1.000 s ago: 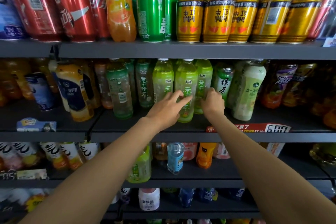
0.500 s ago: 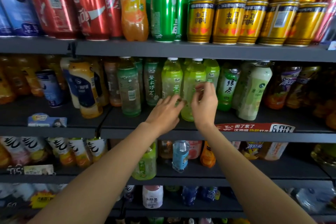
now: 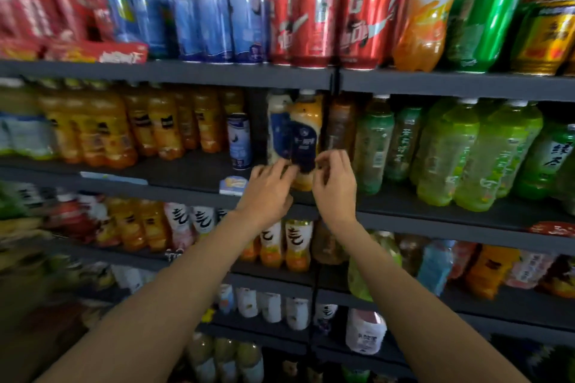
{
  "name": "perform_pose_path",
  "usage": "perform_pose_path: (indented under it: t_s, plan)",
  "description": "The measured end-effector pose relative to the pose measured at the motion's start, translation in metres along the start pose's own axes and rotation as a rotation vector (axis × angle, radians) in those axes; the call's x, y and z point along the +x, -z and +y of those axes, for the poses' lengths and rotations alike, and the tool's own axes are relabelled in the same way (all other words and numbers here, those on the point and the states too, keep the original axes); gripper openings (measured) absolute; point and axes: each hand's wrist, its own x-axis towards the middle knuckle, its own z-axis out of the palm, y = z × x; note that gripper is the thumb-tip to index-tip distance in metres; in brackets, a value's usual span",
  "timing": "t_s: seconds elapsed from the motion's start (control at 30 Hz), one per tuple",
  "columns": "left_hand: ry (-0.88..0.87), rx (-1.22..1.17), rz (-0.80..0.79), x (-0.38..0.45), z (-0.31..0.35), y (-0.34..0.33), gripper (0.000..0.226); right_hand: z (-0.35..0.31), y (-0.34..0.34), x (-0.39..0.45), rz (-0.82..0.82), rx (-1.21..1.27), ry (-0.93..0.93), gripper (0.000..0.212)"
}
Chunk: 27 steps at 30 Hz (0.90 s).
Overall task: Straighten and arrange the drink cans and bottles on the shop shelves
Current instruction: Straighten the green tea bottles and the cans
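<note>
You are partway through, as far as the shelves show. To your right on the middle shelf [image 3: 435, 211] the green tea bottles [image 3: 466, 152] stand upright in close rows, and the red cans [image 3: 314, 25] and blue cans [image 3: 214, 15] on the shelf above look orderly, though blur hides the detail. What is left sits right in front of you: two bottles with dark blue labels [image 3: 303, 137] lean together near the shelf's front edge, and a lone blue-and-white can [image 3: 239, 144] stands by itself in a gap just left of them, apart from the orange bottles [image 3: 161, 124].

Both your arms reach forward and up to that pair. Your left hand [image 3: 269, 193] is spread, fingers loosely extended, their tips at the lower part of the nearer bottle; motion blur leaves it unclear whether they touch it. Your right hand [image 3: 334, 186] has its fingers curled with thumb and forefinger drawn together beside the bottle's lower right edge; I cannot tell whether they pinch the label or hold nothing.
</note>
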Motion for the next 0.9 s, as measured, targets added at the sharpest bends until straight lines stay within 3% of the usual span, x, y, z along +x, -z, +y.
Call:
perform_pose_path:
  t_s: [0.13, 0.27, 0.37, 0.5, 0.63, 0.77, 0.9]
  plan:
    - [0.1, -0.071, -0.007, -0.031, -0.072, 0.009, 0.052, -0.048, -0.062, -0.009, -0.084, 0.001, -0.072, 0.022]
    - [0.216, -0.204, 0.004, -0.042, -0.131, 0.019, 0.06, -0.076, -0.114, 0.009, -0.325, -0.094, -0.144, 0.06]
    - [0.251, -0.281, 0.016, -0.039, -0.166, 0.02, 0.065, -0.089, -0.148, 0.034, -0.449, -0.175, -0.21, 0.076]
    - [0.242, -0.332, 0.023, -0.026, -0.2, 0.015, 0.068, -0.086, -0.182, 0.073, -0.448, -0.177, -0.41, 0.088]
    - [0.221, -0.344, 0.049, -0.012, -0.229, 0.005, 0.068, -0.073, -0.208, 0.089, -0.382, -0.166, -0.489, 0.078]
    - [0.193, -0.396, 0.023, -0.006, -0.25, -0.004, 0.07, -0.078, -0.228, 0.083, -0.116, -0.113, -0.389, 0.048]
    - [0.134, -0.43, -0.084, -0.007, -0.262, -0.007, 0.077, -0.095, -0.233, 0.065, 0.002, -0.118, -0.267, 0.035]
